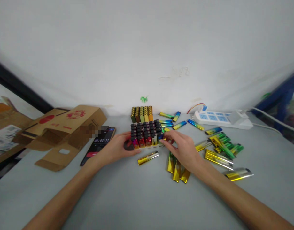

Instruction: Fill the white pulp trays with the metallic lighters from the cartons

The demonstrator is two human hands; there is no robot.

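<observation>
A block of upright lighters (pixel 147 138) with black tops stands in tight rows on a pale tray, in the middle of the table. Its front bodies run from pink and red to silver and blue. My left hand (pixel 117 145) grips its left side, thumb low at the front corner and fingers behind. On the right side my right hand (pixel 181 147) presses with thumb and fingers; its far fingertips are partly hidden. One gold-and-silver lighter (pixel 148 158) lies flat in front of the block. Several gold lighters (pixel 177 169) lie beneath and beside my right hand.
Behind stands a second block of lighters (pixel 142 114), near the wall. Loose lighters (pixel 222 143) are scattered at the right, below a white power strip (pixel 211 118). At the left lie a phone (pixel 93 150) showing a timer and an opened cardboard box (pixel 65 124).
</observation>
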